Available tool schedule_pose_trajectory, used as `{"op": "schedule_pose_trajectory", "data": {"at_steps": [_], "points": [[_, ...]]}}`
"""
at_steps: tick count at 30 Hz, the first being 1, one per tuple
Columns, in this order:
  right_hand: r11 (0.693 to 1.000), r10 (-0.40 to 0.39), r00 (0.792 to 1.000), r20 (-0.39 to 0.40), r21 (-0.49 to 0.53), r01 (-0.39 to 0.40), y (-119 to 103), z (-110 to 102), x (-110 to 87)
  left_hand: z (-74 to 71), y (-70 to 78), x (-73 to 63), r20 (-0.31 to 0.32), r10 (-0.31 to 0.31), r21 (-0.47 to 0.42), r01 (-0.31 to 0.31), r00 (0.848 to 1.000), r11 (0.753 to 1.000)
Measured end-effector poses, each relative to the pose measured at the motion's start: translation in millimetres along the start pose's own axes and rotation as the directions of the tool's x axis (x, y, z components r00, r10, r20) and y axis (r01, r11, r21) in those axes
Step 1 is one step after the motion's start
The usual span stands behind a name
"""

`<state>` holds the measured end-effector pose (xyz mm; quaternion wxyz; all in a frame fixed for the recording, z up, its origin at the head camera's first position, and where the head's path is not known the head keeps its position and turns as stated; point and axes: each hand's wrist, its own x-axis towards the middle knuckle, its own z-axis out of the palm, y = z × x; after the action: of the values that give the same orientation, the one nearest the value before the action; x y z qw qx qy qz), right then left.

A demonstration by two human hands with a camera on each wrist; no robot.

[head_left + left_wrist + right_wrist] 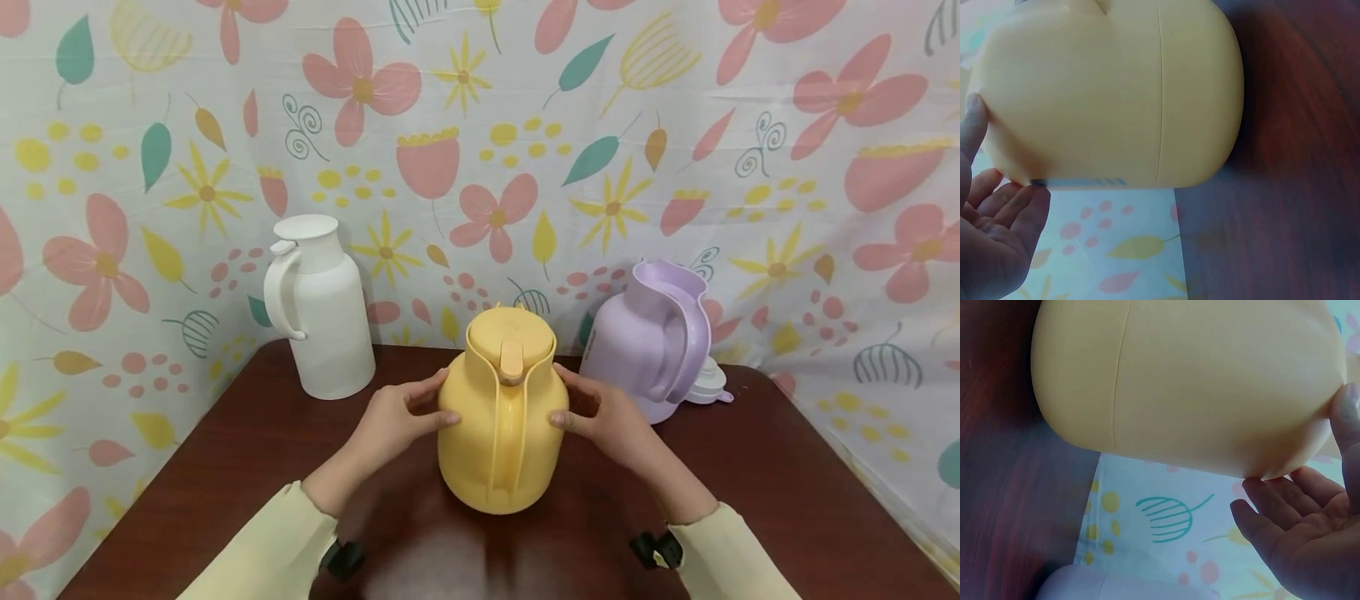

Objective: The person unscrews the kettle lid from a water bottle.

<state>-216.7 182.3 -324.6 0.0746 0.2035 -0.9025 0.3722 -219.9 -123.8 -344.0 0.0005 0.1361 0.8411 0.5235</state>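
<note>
A yellow thermos jug [465, 450] stands upright at the middle of the dark table, its handle facing me and its lid [512, 333] with a thumb lever in place on top. My left hand [401, 417] grips the jug's left shoulder, thumb on the near side and fingers round the far side. From the right, my right hand [607, 417] holds the opposite shoulder the same way. Both wrist views show the smooth yellow body [1085, 94] between thumb and fingertips. Dark printed marks show low on its far side in the left wrist view.
Back left stands a white thermos jug [330, 325] with its lid on. Back right is a lilac thermos jug [622, 350] with an open top, close to my right hand. A small pale lid [708, 383] lies beside it. A flowered cloth [480, 167] hangs behind the brown table [247, 467].
</note>
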Motion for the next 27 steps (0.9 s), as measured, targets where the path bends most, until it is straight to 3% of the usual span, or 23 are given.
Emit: {"op": "schedule_pose_trajectory", "data": {"at_steps": [8,15,27], "points": [[0.999,-0.039,0.999,-0.016,-0.003,0.039,-4,3,-8.7,-0.7,0.0,-15.9,-0.025,0.013,-0.001,-0.013,1.0,1.0],[1.0,0.014,1.0,-0.01,-0.004,-0.014,-9,0,-15.3,0.1,3.3,-28.8,-0.05,0.012,-0.002,-0.012,0.999,1.0],[0.996,0.027,1.0,-0.014,-0.09,-0.028,-24,-3,-31.2,0.9,10.0,-45.9,-0.065,-0.001,-0.018,0.0,0.998,1.0]]}}
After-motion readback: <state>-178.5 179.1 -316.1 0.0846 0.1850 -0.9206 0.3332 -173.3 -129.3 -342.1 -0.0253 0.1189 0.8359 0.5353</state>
